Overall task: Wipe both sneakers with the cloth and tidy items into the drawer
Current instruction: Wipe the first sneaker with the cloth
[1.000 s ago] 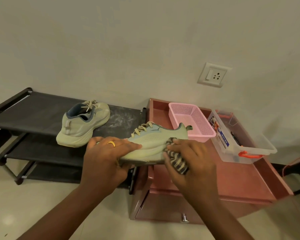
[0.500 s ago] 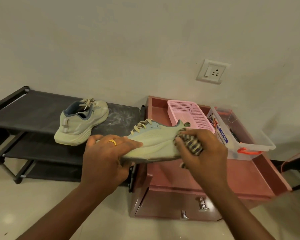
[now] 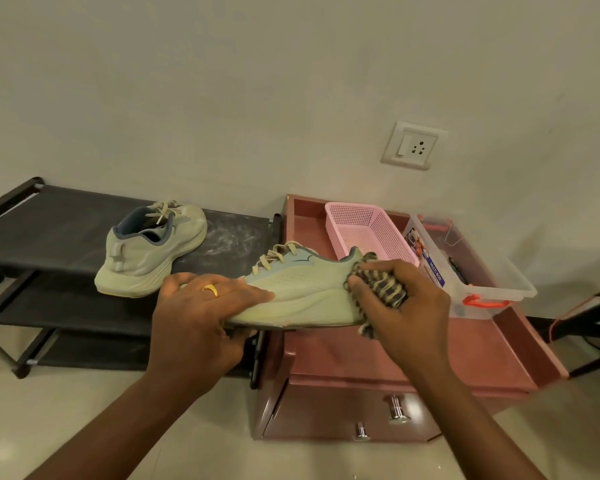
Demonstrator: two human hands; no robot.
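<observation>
Nearest, below both hands, the pinkish-brown drawer front (image 3: 326, 414) sits closed, with two shiny metal knobs (image 3: 395, 410). Nothing has been tidied into it yet.

The left hand (image 3: 201, 317), wearing a gold ring (image 3: 211, 289), clamps the toe end of the held sneaker (image 3: 302, 292), fingers flat over the upper and thumb under the sole. The right hand (image 3: 406, 306) is bunched round the striped cloth (image 3: 381, 285). A second ago it rubbed mid-sole. Now it presses the heel end, so the stroke has run the length of this side. I judge this shoe partly wiped, with the far side probably still to do.

The held sneaker is pale green mesh with a thick ribbed foam sole and flat beige laces. The cloth looks coarse and woven, crumpled into a wad.

Beyond the left hand, the second sneaker (image 3: 149, 251) rests on the dark fabric shoe rack (image 3: 49, 220), which is dusted white. Beyond the right hand, on the cabinet top (image 3: 430, 348), stand a perforated pink basket (image 3: 364, 230) and a clear plastic box (image 3: 492, 271) with orange clips.
</observation>
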